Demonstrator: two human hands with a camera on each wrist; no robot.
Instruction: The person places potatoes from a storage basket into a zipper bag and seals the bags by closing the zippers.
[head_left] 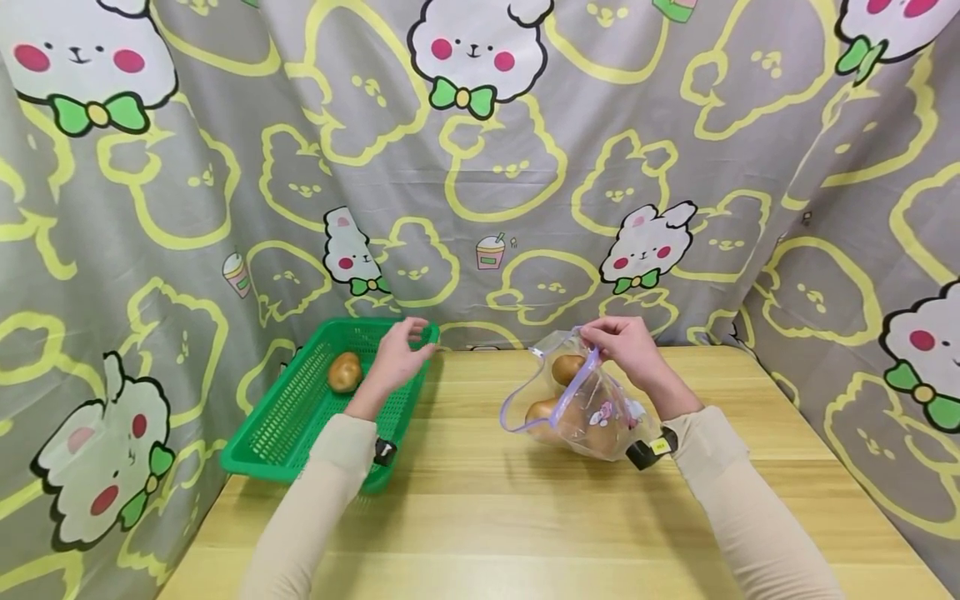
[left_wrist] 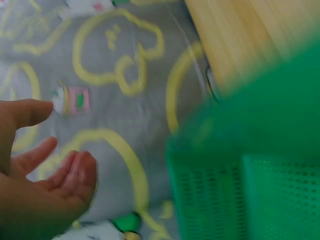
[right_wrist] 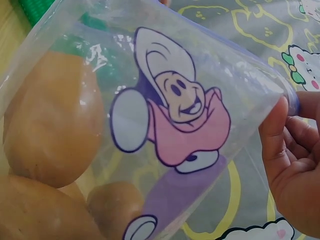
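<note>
- Head view: green basket [head_left: 311, 418] holds one brown potato [head_left: 345, 372], which lies in its far half. Left hand [head_left: 397, 357] is above the basket's right side; its fingers are bent and apart, with nothing seen between them.
- Same view: to the right of the basket, right hand [head_left: 628, 346] pinches the purple edge [head_left: 577, 383] of a clear bag [head_left: 617, 398]. The bag's mouth faces towards the basket, and more potatoes [head_left: 567, 369] are inside.
- From this view I judge that the potato is firm, rather heavy for its size, and quite smooth; it may roll, so the safe hold is around its middle. The bag seems light and limp, and it probably sags under its load; the edge is a good place to hold.
- Left wrist view: it shows better the gap between thumb and fingers, beside the blurred basket corner, but no potato.
- Right wrist view: at least three potatoes can be counted through the bag, and a printed cartoon figure [right_wrist: 190, 130] is clear, while in head view it is small. Behind the bag, a little green, perhaps the basket, comes through.
</note>
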